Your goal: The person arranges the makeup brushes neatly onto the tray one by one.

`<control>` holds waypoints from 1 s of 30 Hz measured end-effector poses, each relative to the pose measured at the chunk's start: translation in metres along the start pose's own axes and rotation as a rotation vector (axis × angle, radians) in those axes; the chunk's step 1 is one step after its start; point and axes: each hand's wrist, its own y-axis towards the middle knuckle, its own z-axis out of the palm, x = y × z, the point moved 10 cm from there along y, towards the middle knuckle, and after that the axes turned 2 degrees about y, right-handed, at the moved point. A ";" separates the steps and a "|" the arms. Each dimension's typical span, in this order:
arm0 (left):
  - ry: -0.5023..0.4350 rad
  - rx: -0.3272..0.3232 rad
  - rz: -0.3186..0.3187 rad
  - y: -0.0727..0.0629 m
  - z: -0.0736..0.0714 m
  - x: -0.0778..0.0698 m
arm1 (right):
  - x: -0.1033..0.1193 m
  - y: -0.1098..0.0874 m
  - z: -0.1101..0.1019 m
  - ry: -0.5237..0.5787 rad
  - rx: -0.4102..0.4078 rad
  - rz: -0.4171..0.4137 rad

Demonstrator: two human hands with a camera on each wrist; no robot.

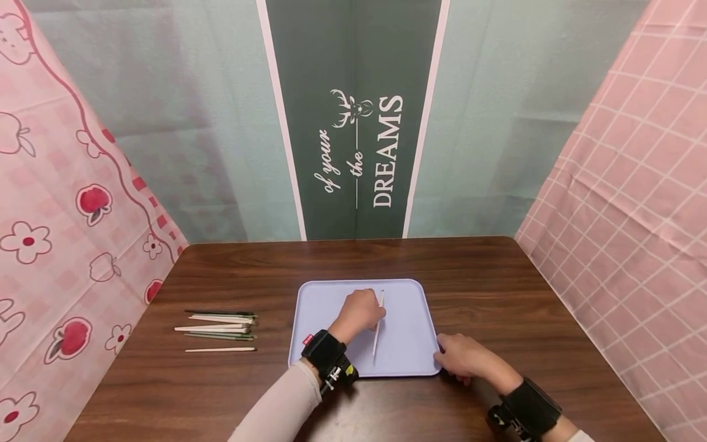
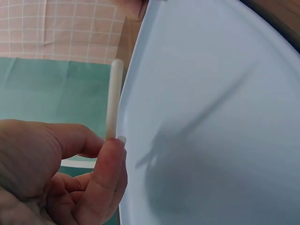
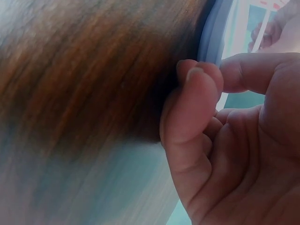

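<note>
My left hand (image 1: 360, 310) pinches a slim brush with a white handle (image 1: 377, 339) between thumb and fingers, over the lavender tray (image 1: 411, 331). In the left wrist view the pale handle end (image 2: 114, 93) sticks up past the fingertips, and a shadow of hand and stick falls on the tray. The brush's small dark tip points toward the tray's far side in the head view. At the tray's near right corner my right hand (image 1: 463, 356) grips the rim, thumb and curled fingers meeting at the edge (image 3: 211, 42).
Left of the tray, several thin brushes with white and dark green handles (image 1: 221, 328) lie in a loose pile on the brown wooden table (image 1: 475, 276). One white brush (image 1: 221, 350) lies apart, nearer me. Fabric curtains (image 1: 221, 123) enclose the table's back and sides.
</note>
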 end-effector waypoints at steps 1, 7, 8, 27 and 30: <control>-0.001 0.003 -0.002 0.001 0.002 -0.002 | 0.000 0.000 0.000 -0.001 -0.001 -0.001; -0.002 -0.004 -0.014 0.009 0.012 -0.014 | 0.004 0.000 0.000 -0.003 -0.007 -0.016; 0.001 -0.004 -0.013 0.010 0.013 -0.016 | 0.004 0.000 0.000 -0.003 -0.006 -0.015; -0.014 -0.033 -0.012 0.025 0.032 -0.047 | 0.000 0.001 -0.001 -0.002 0.004 0.009; -0.027 -0.046 -0.016 0.027 0.035 -0.049 | 0.000 0.001 -0.001 0.001 0.001 0.005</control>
